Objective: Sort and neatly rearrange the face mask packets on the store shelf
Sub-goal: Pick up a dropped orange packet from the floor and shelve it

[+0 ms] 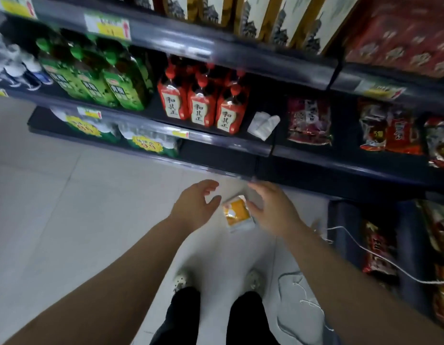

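One orange-and-white packet (237,215) showed between two bare hands, over the pale tiled floor (66,195) in front of the lowest shelf. It was flat, roughly square, and glossy like plastic film, with a white border around an orange panel. The frame was too blurred to tell whether it lay on the tiles or hung in the air.

The left hand (193,207) was spread wide, fingers straight and parted, just beside the packet's left edge but apart from it and holding nothing. The right hand (275,212) had loosely extended fingers and its thumb lay against the packet's right edge. I could not tell whether that thumb pinched it.

On the dark metal shelf (216,140) above, two soft white packets (263,124) lay overlapped and tilted. Left of them stood three red-labelled bottles (201,108) in a front row with more behind, then three green-labelled bottles (104,80). To the right lay crinkled red snack bags (309,122).
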